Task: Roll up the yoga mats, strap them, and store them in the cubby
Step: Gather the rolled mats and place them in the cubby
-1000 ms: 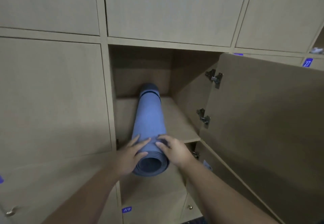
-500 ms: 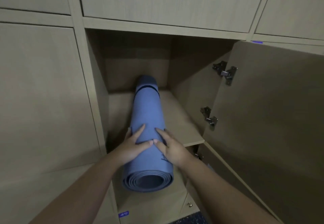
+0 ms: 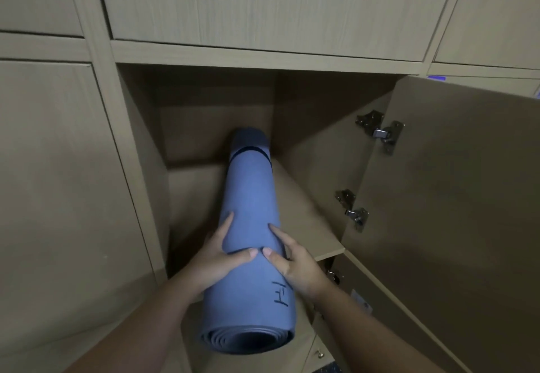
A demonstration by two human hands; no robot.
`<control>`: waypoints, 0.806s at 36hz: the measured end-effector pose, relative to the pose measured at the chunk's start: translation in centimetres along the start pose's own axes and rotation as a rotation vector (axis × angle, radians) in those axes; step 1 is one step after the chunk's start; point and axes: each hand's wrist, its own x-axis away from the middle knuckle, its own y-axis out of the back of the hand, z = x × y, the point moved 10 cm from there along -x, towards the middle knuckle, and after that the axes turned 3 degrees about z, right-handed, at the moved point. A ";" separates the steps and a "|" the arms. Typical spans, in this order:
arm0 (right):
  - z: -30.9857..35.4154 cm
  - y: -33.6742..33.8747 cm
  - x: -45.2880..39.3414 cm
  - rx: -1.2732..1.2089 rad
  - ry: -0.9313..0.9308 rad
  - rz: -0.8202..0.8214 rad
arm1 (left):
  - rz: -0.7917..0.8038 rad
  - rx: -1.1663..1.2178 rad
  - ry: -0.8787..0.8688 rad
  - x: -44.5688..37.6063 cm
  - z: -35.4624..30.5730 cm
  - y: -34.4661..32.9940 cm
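Both the left hand point(image 3: 217, 258) and right hand point(image 3: 295, 261) curl around the rolled blue yoga mat point(image 3: 251, 226), whose 12 o'clock end could jam against the cubby's back wall point(image 3: 216, 133), leaving the 6 o'clock end overhanging.

A wall of pale wood lockers point(image 3: 263, 1) fills the view under dim light. At three o'clock an open door point(image 3: 455, 197) hangs on two metal hinges point(image 3: 380, 131), casting shadow.
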 end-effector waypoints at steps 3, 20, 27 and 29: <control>0.3 0.3 0.0 -0.031 0.043 -0.034 | -0.020 -0.022 -0.091 0.0 -1.2 0.2; 5.0 2.5 -4.6 -0.046 0.255 -0.217 | -0.104 -0.289 -0.375 -3.2 -10.1 3.5; 4.8 2.0 -7.9 0.071 0.229 -0.224 | -0.101 -0.350 -0.346 -6.3 -9.6 3.8; 5.1 1.9 -9.2 0.096 0.230 -0.215 | -0.128 -0.394 -0.360 -7.1 -9.7 4.4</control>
